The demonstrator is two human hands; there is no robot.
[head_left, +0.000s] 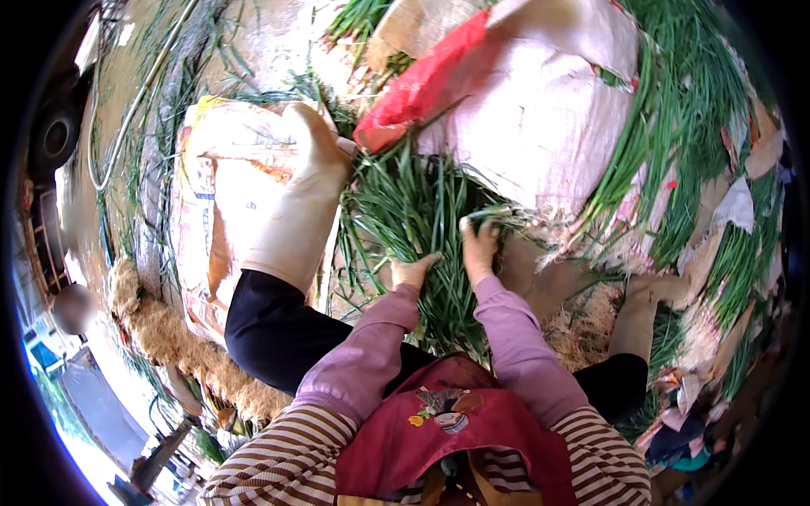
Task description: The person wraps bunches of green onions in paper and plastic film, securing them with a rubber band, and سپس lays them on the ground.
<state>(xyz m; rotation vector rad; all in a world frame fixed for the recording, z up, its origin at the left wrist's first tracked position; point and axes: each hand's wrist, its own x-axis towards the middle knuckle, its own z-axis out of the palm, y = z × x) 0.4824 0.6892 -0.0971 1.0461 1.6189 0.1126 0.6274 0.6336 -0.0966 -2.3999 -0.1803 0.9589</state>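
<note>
A loose heap of green onions (413, 198), long dark leaves outermost, lies between my legs. My left hand (413, 273) is sunk into the leaves on the heap's near side; its thumb points right over them, and the fingers, partly hidden, close on the green onions. Just to the right, my right hand (479, 251) curls at the heap's right edge around some green onions, near their pale stems. Some fingertips are covered by leaves.
A large pinkish-white woven sack (531, 118) with a red edge lies beyond my hands. More green onions (683, 110) are piled on the right. A flattened sack (228, 185) lies beside my left boot (295, 211). Cut roots (591, 325) lie near my right leg; a hose (139, 97) curves far left.
</note>
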